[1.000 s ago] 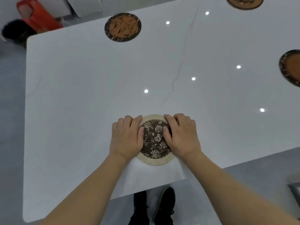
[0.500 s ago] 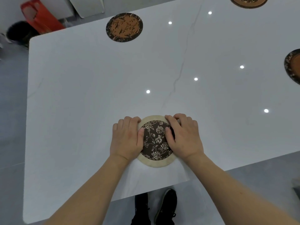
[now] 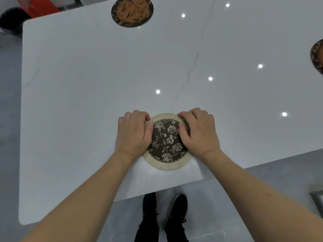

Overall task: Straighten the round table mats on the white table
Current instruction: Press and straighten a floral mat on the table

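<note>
White marble-pattern table (image 3: 87,102) carried three round mats in view. One floral mat (image 3: 166,142), dark brown centre with a cream border, lay flat near the table's near edge, directly in front of the person. One orange-and-black mat (image 3: 132,11) lay near the far left corner. A second orange-and-black mat (image 3: 318,56) was cut off by the right frame edge. Two hands were in view.

The left hand (image 3: 133,135) covered the floral mat's left side, fingers curled over the far-left rim, thumb pressed on the dark centre. The right hand (image 3: 198,132) covered the right side likewise, fingers curled at the far-right rim, thumb on the pattern.

Compared with one second earlier, both hands remained on the floral mat in the same grip; the mat's position near the edge was unchanged, and the view had shifted slightly.

The mat was circular, so no long axis applied; its flower stems ran roughly from near to far.

Two black shoes (image 3: 164,212) stood on the grey floor (image 3: 227,198) below the table edge.
</note>
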